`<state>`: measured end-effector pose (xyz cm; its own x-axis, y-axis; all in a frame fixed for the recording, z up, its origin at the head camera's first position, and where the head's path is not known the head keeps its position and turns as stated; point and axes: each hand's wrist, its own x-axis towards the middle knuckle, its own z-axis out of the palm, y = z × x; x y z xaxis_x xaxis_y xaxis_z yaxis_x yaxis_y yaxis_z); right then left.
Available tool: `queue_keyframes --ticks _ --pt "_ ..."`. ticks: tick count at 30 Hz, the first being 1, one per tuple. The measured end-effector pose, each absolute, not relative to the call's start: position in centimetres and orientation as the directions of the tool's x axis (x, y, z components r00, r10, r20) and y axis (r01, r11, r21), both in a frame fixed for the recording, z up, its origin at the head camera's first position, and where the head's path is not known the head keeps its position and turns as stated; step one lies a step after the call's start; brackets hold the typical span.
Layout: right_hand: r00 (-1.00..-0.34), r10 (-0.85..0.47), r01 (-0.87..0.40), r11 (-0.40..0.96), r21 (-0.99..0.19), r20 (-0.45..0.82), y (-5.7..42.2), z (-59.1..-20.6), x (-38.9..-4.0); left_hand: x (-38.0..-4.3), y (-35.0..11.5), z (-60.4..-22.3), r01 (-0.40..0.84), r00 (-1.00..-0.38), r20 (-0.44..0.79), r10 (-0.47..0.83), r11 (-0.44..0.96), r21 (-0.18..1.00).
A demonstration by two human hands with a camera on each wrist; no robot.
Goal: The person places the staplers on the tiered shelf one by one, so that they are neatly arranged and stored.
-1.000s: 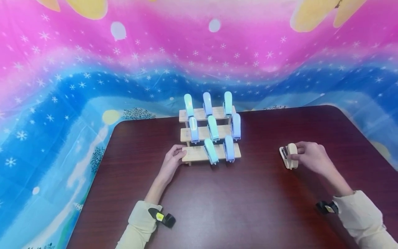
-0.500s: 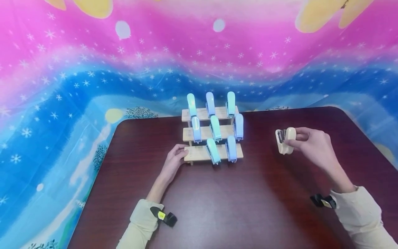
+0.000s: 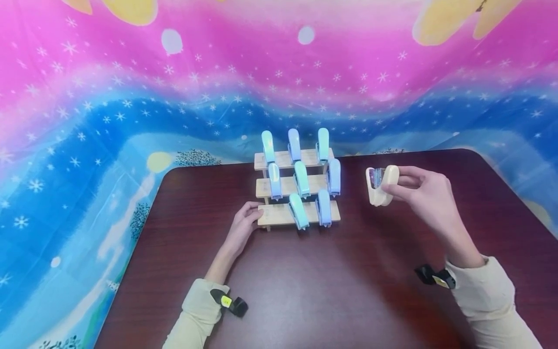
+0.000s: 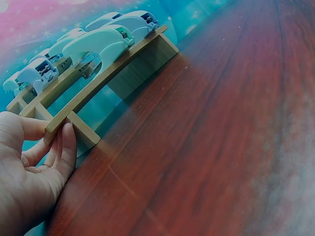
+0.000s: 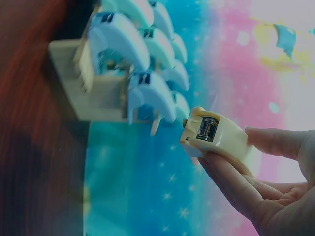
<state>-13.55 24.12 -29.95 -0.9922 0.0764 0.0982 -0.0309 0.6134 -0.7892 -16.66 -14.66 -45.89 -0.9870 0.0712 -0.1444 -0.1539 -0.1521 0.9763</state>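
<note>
A cream stapler is pinched between the thumb and fingers of my right hand, raised off the table to the right of a three-step wooden stand. In the right wrist view, the stapler shows a metal part in its end. My left hand grips the left end of the stand's lowest step; in the left wrist view the thumb lies on top and fingers are beneath. Several mint and lavender staplers stand on the steps, among them a mint stapler and a lavender stapler on the lowest.
The dark red-brown table carries the stand near its back edge. Behind hangs a pink and blue snowflake cloth. Bare wood shows at the left of the lowest step, beside the left hand.
My right hand has lifted the cream stapler from the table and carried it up and left, closer to the stand. The left hand keeps its grip on the stand.
</note>
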Motion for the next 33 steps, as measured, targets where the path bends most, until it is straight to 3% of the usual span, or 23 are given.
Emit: queue_keyframes --ticks 14,33 --pt "-0.998 0.009 -0.049 0.495 -0.868 0.061 19.0 -28.6 -13.5 -16.4 -14.7 -45.6 -0.147 -0.989 -0.139 0.058 -0.175 0.973" --pt "-0.994 -0.112 -0.054 0.499 -0.865 -0.002 12.9 -29.0 -14.3 -17.2 -16.3 -45.1 -0.305 -0.952 -0.294 0.081 -0.213 0.928"
